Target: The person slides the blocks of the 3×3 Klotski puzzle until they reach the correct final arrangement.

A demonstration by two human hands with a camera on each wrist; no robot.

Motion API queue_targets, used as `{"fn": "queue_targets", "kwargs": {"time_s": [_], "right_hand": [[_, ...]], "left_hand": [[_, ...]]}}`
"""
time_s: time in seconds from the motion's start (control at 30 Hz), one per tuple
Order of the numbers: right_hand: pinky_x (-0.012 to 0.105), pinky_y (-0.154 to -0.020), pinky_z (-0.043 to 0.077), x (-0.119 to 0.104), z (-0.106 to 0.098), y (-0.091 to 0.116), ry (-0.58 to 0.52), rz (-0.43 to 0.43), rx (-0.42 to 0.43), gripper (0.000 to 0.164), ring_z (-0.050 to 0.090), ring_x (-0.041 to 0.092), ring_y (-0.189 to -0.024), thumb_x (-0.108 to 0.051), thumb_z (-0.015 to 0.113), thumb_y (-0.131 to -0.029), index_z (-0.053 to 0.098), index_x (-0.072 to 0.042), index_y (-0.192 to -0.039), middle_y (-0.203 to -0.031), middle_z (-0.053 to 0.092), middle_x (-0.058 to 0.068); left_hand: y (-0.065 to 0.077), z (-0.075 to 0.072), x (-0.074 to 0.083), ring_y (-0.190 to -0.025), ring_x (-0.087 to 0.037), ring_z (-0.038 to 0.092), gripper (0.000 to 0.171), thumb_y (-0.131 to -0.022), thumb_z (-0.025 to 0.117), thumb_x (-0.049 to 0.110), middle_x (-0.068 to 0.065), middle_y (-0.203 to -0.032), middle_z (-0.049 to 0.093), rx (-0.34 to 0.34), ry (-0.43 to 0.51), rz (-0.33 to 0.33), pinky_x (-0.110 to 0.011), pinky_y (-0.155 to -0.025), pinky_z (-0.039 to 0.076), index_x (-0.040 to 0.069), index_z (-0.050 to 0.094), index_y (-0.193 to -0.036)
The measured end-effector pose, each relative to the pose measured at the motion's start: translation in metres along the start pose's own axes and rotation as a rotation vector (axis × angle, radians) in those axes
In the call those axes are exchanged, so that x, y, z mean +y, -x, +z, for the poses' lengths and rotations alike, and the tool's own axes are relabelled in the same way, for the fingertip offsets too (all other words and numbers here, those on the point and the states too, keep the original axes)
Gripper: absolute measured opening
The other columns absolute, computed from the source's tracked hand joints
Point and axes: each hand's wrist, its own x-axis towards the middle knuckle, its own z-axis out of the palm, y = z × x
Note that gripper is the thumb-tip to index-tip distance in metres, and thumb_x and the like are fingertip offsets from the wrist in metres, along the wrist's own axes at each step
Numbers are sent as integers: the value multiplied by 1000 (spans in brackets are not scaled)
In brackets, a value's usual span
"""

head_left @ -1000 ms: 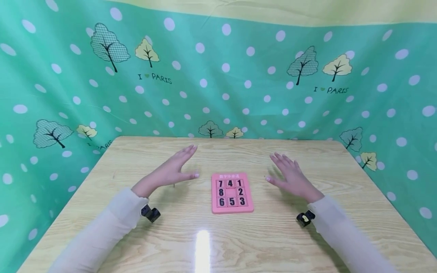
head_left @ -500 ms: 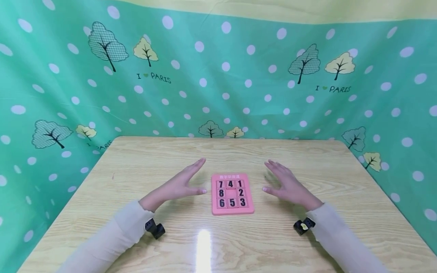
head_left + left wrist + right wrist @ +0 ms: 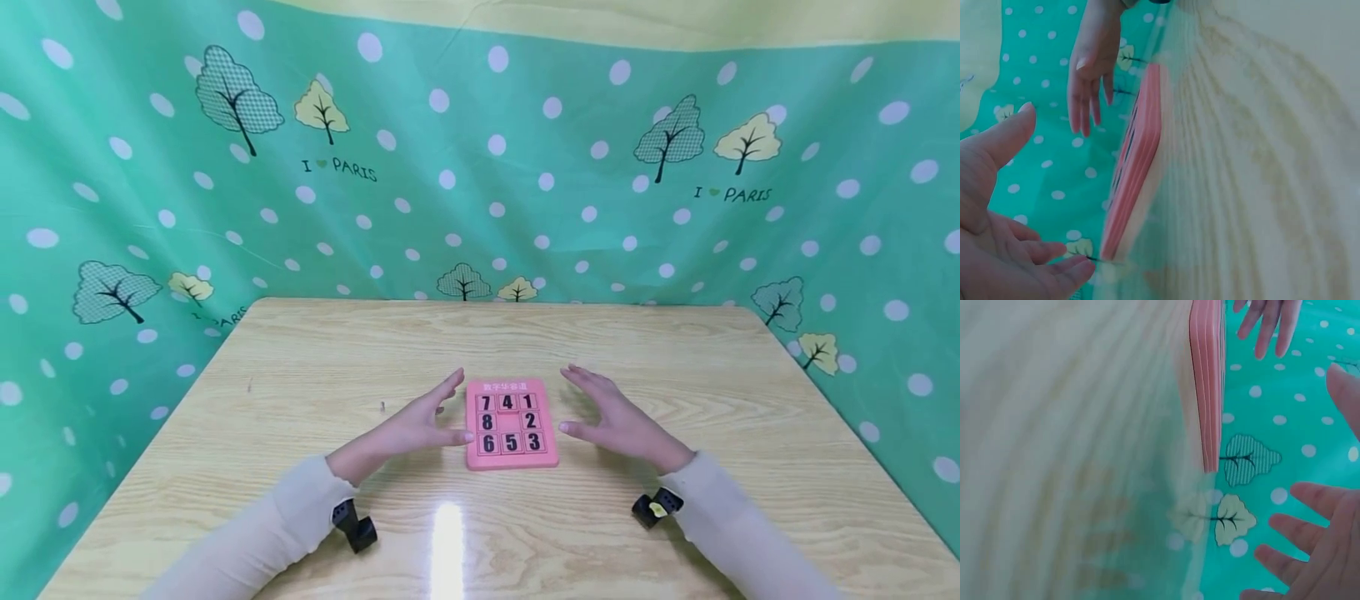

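The pink number puzzle (image 3: 512, 423) lies just below frame centre, digits upright, presumably for reading. At either side, the left hand (image 3: 418, 427) and right hand (image 3: 621, 418) hover empty, thumbs spread from fingers, seemingly to span its width.

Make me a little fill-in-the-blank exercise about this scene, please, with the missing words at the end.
The number sliding puzzle between the left hand and the right hand is coloured ____.
The top row's middle tile shows the number ____.
The polka-dot curtain reads "I", a heart, then ____.

Missing words: pink; 4; PARIS.
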Motion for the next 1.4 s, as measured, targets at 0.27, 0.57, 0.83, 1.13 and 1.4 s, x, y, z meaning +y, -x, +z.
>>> {"fn": "queue_targets", "kwargs": {"time_s": [0.27,0.57,0.83,1.13,1.4], "right_hand": [[64,-106,24,-6,12,-2,-90,32,-11,79,26,41,-137,-37,69,-84,32,-7,-146,-151,29,19],[66,-105,20,-16,22,1,-279,79,-65,78,25,42,-137,-28,73,-81,34,-7,-145,-150,32,16],[64,-108,18,-23,34,-3,-435,110,-68,69,29,39,-136,-21,73,-80,42,-7,-141,-146,39,14],[52,-110,28,-27,46,-10,-477,105,2,52,45,31,-127,-10,73,-79,56,-3,-128,-132,56,10],[43,-103,41,-30,56,-11,-474,126,45,45,54,26,-116,-5,72,-76,63,-6,-119,-121,62,7]], "left_hand": [[-5,11,-5,-138,-41,24,97,-78,75,15,-14,-156,16,-7,123,-30,-53,-110,27,11,12,-152],[-9,20,-12,-135,-41,30,98,-74,76,9,-15,-152,28,-3,195,-40,-54,-112,18,11,15,-152],[-13,19,-13,-137,-36,30,97,-73,76,7,-12,-155,21,-15,154,-33,-46,-113,22,7,18,-150],[-19,18,-20,-133,-39,35,98,-70,77,2,-13,-155,22,-12,112,-47,-45,-110,30,8,21,-150],[-18,19,-20,-134,-37,34,100,-69,77,1,-11,-155,22,-13,85,-32,-43,-110,31,10,19,-151]]}}
